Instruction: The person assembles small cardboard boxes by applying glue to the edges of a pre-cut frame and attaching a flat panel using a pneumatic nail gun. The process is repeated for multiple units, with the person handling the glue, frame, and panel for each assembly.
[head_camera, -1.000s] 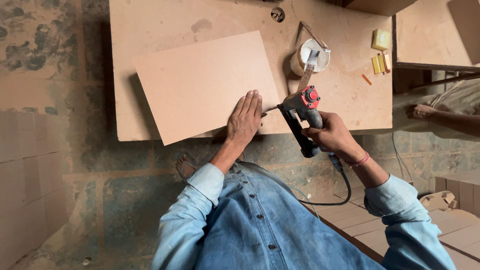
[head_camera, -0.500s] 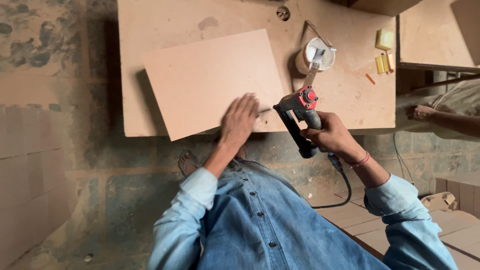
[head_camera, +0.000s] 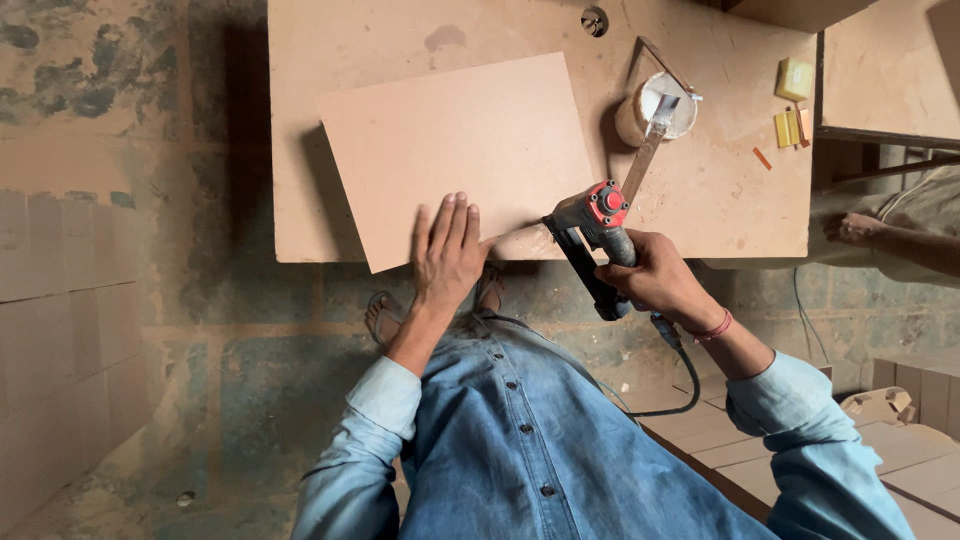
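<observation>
- The left hand (head_camera: 447, 248) lies flat, fingers spread, on the near edge of the panel (head_camera: 460, 150), pressing it down rather than holding anything; it sits in much the same spot as a second ago.
- The right hand (head_camera: 655, 275) is wrapped around the grip of the nail gun (head_camera: 592, 232), whose nose meets the panel's near right corner.
- Since a second ago the gun has scarcely shifted along that edge; the camera has drifted, so the bench (head_camera: 730, 200) sits further right in view.
- The panel lies skewed on the bench, its near corner hanging just over the front edge.
- Whether the nose actually touches the panel edge I cannot quite tell; the gun body hides the contact.
- A glue pot (head_camera: 655, 108) with a stick in it stands just beyond the gun.
- Another person's hand (head_camera: 850, 228) rests at the far right, apart from the work.
</observation>
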